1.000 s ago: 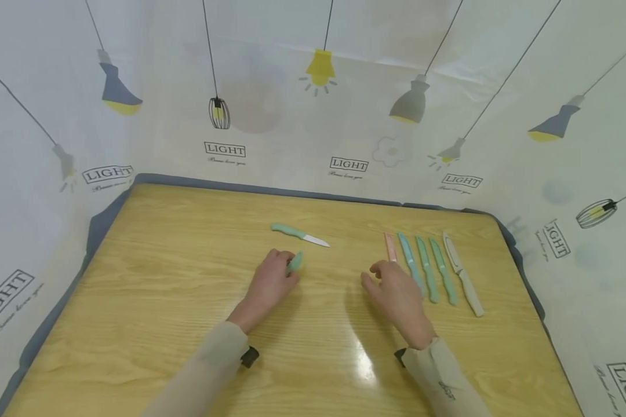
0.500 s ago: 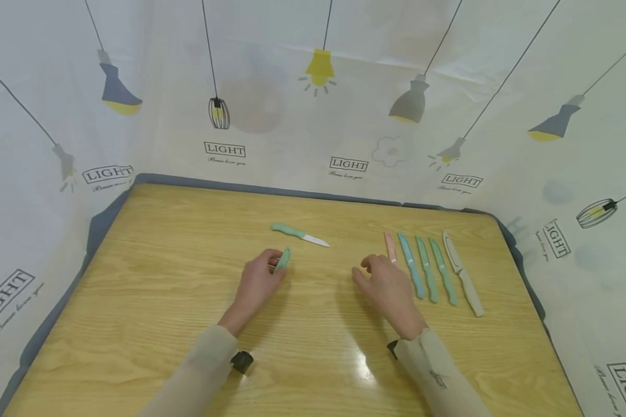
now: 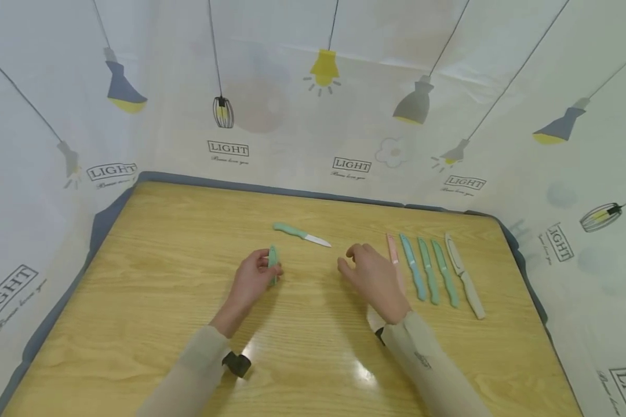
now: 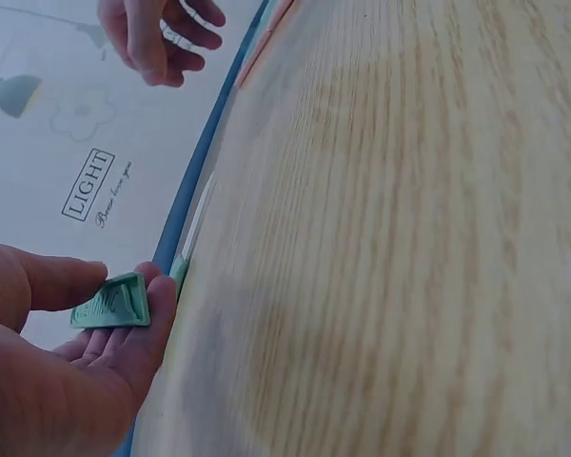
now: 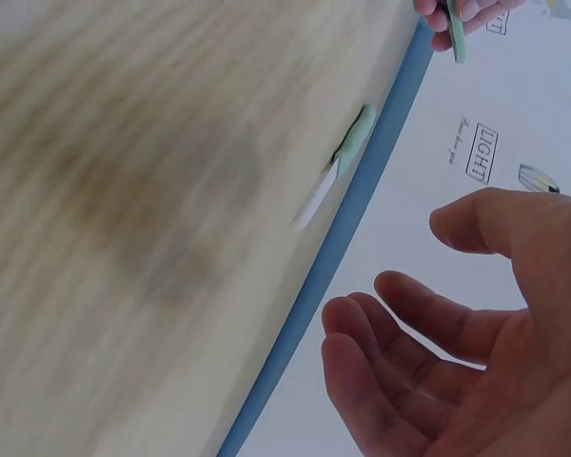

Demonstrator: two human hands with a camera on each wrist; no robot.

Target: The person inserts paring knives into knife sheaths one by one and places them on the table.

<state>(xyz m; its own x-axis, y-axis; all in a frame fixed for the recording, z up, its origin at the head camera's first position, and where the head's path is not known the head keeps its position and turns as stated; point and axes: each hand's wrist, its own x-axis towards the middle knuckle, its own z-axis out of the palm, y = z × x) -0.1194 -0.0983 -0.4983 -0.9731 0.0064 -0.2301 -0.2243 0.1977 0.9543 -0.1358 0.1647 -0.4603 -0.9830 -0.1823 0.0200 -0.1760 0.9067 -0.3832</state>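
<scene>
My left hand (image 3: 247, 281) pinches a small green knife sheath (image 4: 112, 303) between thumb and fingers, raised off the table. Beyond it a green-handled paring knife (image 3: 291, 230) lies on the wood, its white blade bare and pointing right. My right hand (image 3: 372, 278) hovers left of a row of knives with its fingers loosely bent and nothing in them. In the right wrist view the same hand's thumb and fingers (image 5: 390, 371) stand apart. The pink knife (image 3: 392, 246) at the row's left end is partly hidden by this hand.
Right of the pink knife lie a blue knife (image 3: 412, 266), two green knives (image 3: 428, 272) and a cream knife (image 3: 465, 281), side by side. The wooden table (image 3: 135, 278) ends at a printed cloth wall (image 3: 287, 150) with a blue-grey lower edge.
Both hands have drifted left. The sheath in my left hand has moved left, away from the paring knife, and turned more upright. The knives have stayed in place.
</scene>
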